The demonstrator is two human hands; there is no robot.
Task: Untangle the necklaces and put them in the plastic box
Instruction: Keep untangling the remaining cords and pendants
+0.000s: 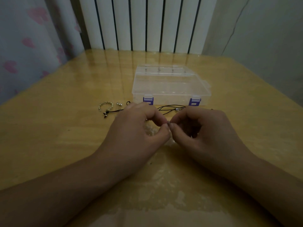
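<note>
Wooden table, glossy, under a clear cover. Resting on it beyond the fingers: a shut clear plastic box with purple latches, black cord necklaces just behind the fingertips, and a silver bracelet and small silver bead off to their left.

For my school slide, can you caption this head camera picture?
Two hands pinch a tangled necklace in front of a closed plastic box.
</note>
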